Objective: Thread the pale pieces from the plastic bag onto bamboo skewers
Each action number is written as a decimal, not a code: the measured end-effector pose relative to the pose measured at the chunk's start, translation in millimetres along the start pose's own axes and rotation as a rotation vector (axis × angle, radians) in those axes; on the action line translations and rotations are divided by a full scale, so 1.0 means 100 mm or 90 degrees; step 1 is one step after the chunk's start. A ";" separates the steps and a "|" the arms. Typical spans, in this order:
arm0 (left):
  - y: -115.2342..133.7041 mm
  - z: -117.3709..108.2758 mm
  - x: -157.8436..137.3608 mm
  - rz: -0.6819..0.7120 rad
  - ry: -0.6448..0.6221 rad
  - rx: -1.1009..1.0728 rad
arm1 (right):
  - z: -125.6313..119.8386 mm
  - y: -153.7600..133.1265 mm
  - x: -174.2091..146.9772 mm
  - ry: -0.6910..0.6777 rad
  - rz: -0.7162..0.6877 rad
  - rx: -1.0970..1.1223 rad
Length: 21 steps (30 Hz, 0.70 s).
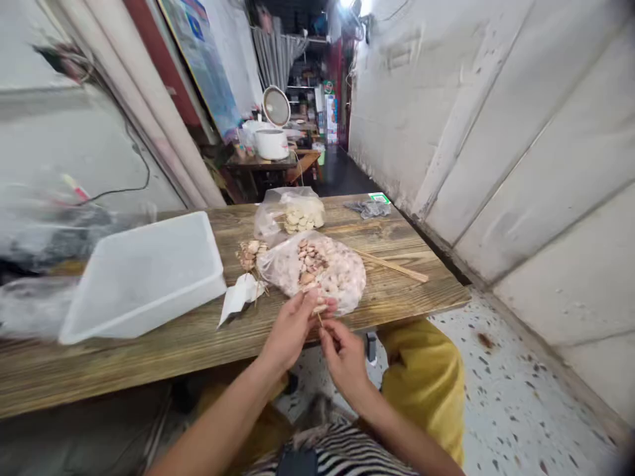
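In front of the table edge, my left hand (294,324) pinches small pale food pieces (320,308) between thumb and fingers. Just below it, my right hand (343,352) is closed on a thin wooden skewer (319,320), whose tip reaches those pieces. Right beyond my hands lies an open clear plastic bag (347,268) holding pinkish-brown and pale food pieces (310,259); their exact kind I cannot make out. A bundle of bare skewers (397,266) rests to the right of the bag. Filled skewers (252,252) lie to its left, their sticks pointing toward me.
A white plastic tub (153,271) stands on the wooden table (411,291) at left, with a crumpled white paper (241,297) beside it. Another bag (290,210) of pale round slices sits farther back, near a dark plastic bag (370,209). A wall (476,132) runs along the right.
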State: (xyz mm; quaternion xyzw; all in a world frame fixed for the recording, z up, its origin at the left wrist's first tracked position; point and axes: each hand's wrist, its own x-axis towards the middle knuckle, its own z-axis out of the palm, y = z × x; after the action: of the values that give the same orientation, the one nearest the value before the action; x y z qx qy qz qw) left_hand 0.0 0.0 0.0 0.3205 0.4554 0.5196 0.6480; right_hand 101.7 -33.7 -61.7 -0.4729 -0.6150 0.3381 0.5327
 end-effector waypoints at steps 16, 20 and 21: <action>-0.25 0.15 -0.12 0.013 0.027 -0.082 | 0.06 -0.11 0.00 0.006 -0.004 0.019; -0.29 0.17 -0.14 0.014 0.031 -0.123 | 0.05 -0.14 -0.02 0.014 -0.007 -0.001; -0.30 0.18 -0.14 0.009 0.031 -0.131 | 0.06 -0.14 -0.02 0.019 -0.008 -0.007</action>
State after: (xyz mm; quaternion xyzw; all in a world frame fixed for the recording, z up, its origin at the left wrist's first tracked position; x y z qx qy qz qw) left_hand 26.9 -19.9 -16.0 0.2427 0.4127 0.5758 0.6628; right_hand 93.1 -39.7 -50.4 -0.4767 -0.6117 0.3244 0.5416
